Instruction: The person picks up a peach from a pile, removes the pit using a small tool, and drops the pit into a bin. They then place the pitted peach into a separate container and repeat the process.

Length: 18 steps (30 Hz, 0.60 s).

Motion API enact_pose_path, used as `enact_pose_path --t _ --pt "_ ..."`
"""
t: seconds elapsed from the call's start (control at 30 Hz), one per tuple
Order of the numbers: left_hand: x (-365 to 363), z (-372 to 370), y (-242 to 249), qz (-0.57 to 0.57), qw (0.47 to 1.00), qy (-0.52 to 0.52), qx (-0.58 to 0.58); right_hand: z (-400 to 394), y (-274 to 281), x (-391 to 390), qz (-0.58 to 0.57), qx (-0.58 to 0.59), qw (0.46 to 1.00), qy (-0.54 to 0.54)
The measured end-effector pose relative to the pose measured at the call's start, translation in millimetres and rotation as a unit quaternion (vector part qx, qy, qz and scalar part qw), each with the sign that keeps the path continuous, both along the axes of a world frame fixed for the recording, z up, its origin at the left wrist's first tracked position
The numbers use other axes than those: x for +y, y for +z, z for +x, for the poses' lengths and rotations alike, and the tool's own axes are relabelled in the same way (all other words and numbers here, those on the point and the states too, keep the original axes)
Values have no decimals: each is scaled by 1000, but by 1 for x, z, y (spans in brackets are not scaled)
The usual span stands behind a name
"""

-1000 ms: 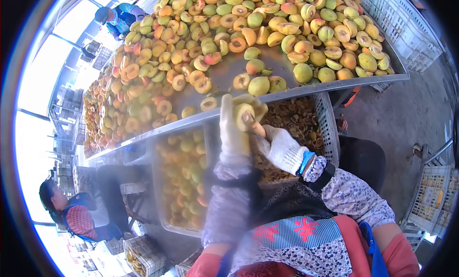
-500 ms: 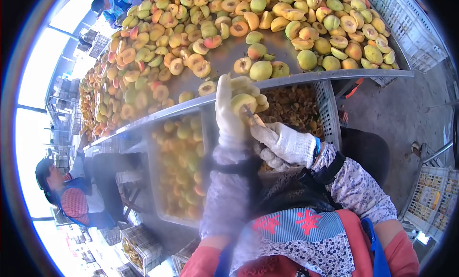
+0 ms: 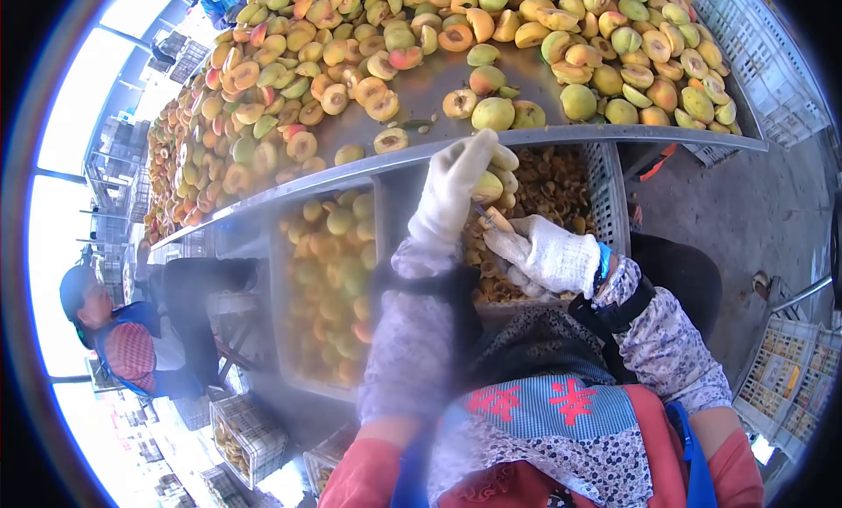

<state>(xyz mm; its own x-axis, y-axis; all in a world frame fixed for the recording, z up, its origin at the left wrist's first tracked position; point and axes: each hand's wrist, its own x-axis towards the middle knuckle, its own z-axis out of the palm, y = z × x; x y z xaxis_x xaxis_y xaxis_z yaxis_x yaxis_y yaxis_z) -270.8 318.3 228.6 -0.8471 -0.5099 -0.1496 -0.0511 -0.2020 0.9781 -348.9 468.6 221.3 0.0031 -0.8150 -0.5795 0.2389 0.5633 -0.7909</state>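
Observation:
My left hand (image 3: 454,182), in a white glove, is closed around a peach half (image 3: 488,187), its fingers curled over the far side. My right hand (image 3: 551,252), gloved as well, grips a small tool with a wooden handle (image 3: 498,219) and a short metal tip (image 3: 481,210). The tip points at the peach half from just below it. Both hands are in front of the metal table's edge (image 3: 570,138), over a crate (image 3: 607,201) of brown peach pits and scraps (image 3: 554,179).
Many cut peaches (image 3: 351,34) are heaped on the metal table. Left of my arms a bin (image 3: 378,214) contains more peach halves (image 3: 329,280). A co-worker (image 3: 132,341) sits at the left. Plastic crates (image 3: 250,438) stand on the floor, others (image 3: 785,368) at the right.
My left hand has tilted and turned to the right with the peach half, its fingers now folded over it. The tool's tip has drawn back from the cut face as my right hand lowered slightly.

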Motion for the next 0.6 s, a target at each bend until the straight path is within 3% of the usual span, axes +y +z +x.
enact_pose_path --t 0.03,0.07,0.1,0.17,0.2,0.23,0.3,0.33,0.37,0.4,0.43,0.5,0.6 --pt "1 -1 -3 8 1000 0 29 0 2 2 -6 -36 999 -14" --pt "9 -1 -7 183 977 45 99 -1 2 2 -6 -35 999 -15" --pt "8 -3 -14 348 919 19 187 -1 1 2 -16 -99 995 -16" --pt "6 -10 -18 335 910 70 233 -1 -4 0 -37 -226 973 -17" --pt "-2 -11 -24 390 880 80 257 6 -12 -4 -20 -119 992 -32" --pt "-9 -11 -28 443 846 91 282 11 -30 -5 -191 84 978 -28" --pt "-23 -6 -29 383 855 180 300 4 -54 2 -244 384 890 -14" --pt "-29 0 -22 375 853 198 304 -6 -52 -2 -77 487 864 97" --pt "-36 11 -10 363 851 224 306 -10 -41 -3 33 533 831 157" --pt "-46 27 -4 285 880 224 308 -11 -43 -1 63 554 816 154" --pt "-54 48 0 208 903 226 299 -10 -46 3 39 579 806 114" --pt "-64 100 17 194 906 276 256 -10 -51 6 -17 607 791 77" --pt "-73 202 6 -100 925 365 40 -11 -65 7 -15 616 781 97"
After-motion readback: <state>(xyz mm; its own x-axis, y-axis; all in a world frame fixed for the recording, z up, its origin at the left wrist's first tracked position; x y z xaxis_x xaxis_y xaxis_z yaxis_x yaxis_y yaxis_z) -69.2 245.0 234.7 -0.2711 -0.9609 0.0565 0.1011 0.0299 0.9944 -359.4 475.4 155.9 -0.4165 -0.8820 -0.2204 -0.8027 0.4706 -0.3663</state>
